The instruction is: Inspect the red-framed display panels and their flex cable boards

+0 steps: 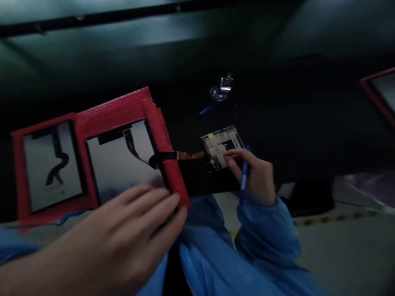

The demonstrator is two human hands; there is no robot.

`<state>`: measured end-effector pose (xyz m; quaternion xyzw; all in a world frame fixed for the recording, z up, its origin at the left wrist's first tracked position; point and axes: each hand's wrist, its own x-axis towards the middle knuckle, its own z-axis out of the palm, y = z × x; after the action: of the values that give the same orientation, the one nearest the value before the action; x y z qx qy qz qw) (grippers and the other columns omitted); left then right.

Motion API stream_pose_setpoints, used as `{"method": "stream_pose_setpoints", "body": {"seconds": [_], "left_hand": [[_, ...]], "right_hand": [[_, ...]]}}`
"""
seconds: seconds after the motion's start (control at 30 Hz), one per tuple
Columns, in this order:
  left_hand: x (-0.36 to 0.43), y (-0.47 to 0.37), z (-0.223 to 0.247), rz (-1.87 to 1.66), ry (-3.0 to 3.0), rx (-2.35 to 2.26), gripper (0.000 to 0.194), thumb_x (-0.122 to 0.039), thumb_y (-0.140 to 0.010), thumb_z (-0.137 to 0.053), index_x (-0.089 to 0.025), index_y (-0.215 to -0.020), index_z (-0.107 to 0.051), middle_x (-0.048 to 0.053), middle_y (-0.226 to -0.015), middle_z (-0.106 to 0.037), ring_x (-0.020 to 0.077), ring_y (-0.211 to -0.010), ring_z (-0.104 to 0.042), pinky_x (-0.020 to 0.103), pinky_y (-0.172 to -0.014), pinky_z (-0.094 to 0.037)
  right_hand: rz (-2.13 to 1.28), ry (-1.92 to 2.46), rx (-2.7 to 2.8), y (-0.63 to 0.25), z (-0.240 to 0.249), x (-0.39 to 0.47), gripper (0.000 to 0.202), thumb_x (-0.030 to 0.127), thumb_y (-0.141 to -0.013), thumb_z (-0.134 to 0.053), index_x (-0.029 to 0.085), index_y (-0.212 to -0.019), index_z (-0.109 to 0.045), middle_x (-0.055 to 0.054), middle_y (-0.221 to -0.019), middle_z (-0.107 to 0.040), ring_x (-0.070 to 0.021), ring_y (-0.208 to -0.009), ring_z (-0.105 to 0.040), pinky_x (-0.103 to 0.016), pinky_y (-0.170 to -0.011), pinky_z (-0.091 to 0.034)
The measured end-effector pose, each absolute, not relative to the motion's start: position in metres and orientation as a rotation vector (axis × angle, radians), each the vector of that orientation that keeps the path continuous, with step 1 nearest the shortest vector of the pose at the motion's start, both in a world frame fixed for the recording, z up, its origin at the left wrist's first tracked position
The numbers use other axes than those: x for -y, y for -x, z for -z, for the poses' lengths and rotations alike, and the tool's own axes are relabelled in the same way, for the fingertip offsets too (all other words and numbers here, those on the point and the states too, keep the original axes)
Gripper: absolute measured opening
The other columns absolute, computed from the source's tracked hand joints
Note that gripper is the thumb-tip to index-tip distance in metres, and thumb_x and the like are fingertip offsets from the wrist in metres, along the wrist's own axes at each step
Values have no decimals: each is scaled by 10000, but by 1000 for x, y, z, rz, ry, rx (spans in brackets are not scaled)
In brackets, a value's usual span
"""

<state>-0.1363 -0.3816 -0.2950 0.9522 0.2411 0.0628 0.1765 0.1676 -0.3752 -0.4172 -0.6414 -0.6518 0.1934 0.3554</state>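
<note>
At the lower left of the frame the left hand (129, 234) lies with fingers spread and nearly flat over the lower right corner of a red tray (123, 111), pressing on its rim and on the edge of the grey panel (123, 164) seated in it; it grips nothing. From that panel a dark flex cable (173, 156) runs out over the tray's right rim toward the centre of the frame, where it meets a small circuit board (220, 146) patched with pale tape on the black bench (308, 135).

The right hand (253, 174), right of centre, has its fingers curled around a blue pen (243, 181), fingertips touching the board's lower right edge.

A second grey panel (52, 164) sits in the tray's left bay with its cable folded back on itself. The right panel seems connected to the board already, though blur hides the joint, so whether the check is finished cannot be told. A clear glass piece (220, 88) lies above the board, and another red tray (379, 94) shows at the right edge.
</note>
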Motion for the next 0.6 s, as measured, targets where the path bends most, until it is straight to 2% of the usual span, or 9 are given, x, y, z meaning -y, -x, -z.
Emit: {"method": "stream_pose_setpoints", "body": {"seconds": [0.07, 0.13, 0.23, 0.33, 0.47, 0.53, 0.6], "left_hand": [[343, 97, 308, -177, -2687, -654, 428, -147, -941, -392, -227, -1286, -633, 44, -1227, -686, 223, -1121, -643, 391, -1007, -523], [312, 61, 321, -59, -2636, -641, 358, -175, -955, -392, -164, -1180, -671, 68, -1105, -697, 215, -986, -672, 349, -848, -569], [288, 23, 338, 173, -2589, -674, 268, -162, -936, -440, -141, -1019, -694, 62, -942, -696, 196, -836, -681, 290, -698, -538], [285, 3, 354, 364, -2630, -651, 217, -146, -933, -470, -140, -905, -685, 74, -873, -695, 213, -824, -691, 298, -689, -511], [288, -9, 377, 450, -2701, -691, 213, -204, -964, -482, -127, -924, -677, 103, -889, -711, 234, -852, -706, 306, -709, -504], [288, -11, 386, 465, -2704, -733, 223, -232, -971, -482, -117, -957, -673, 106, -896, -716, 249, -858, -710, 315, -714, -502], [288, -13, 392, 458, -2699, -768, 258, -245, -983, -451, -109, -973, -669, 107, -895, -717, 261, -839, -711, 327, -700, -495]], "right_hand": [[-551, 1712, 1664, -169, 422, 379, 76, 257, -930, -624, 202, -945, -674, 15, -759, -700, -137, -619, -660, -236, -612, -482], [-629, 1709, 1670, -169, 427, 381, 77, 265, -933, -620, 200, -946, -658, 9, -792, -706, -147, -690, -681, -243, -675, -491], [-693, 1689, 1714, -168, 434, 382, 74, 278, -941, -613, 211, -953, -641, 10, -782, -688, -159, -713, -677, -258, -700, -489], [-620, 1685, 1774, -170, 442, 383, 62, 283, -946, -613, 224, -949, -634, 2, -768, -670, -178, -723, -662, -278, -690, -484], [-376, 1685, 1866, -178, 449, 377, 103, 323, -966, -591, 238, -949, -645, -24, -777, -661, -220, -774, -640, -320, -690, -497], [-273, 1644, 1874, -183, 450, 368, 114, 303, -976, -559, 237, -1023, -639, -52, -928, -693, -248, -903, -639, -366, -787, -526], [-263, 1568, 1906, -187, 450, 354, 192, 262, -987, -508, 237, -1153, -602, -73, -1204, -667, -266, -1117, -603, -431, -964, -507]]}}
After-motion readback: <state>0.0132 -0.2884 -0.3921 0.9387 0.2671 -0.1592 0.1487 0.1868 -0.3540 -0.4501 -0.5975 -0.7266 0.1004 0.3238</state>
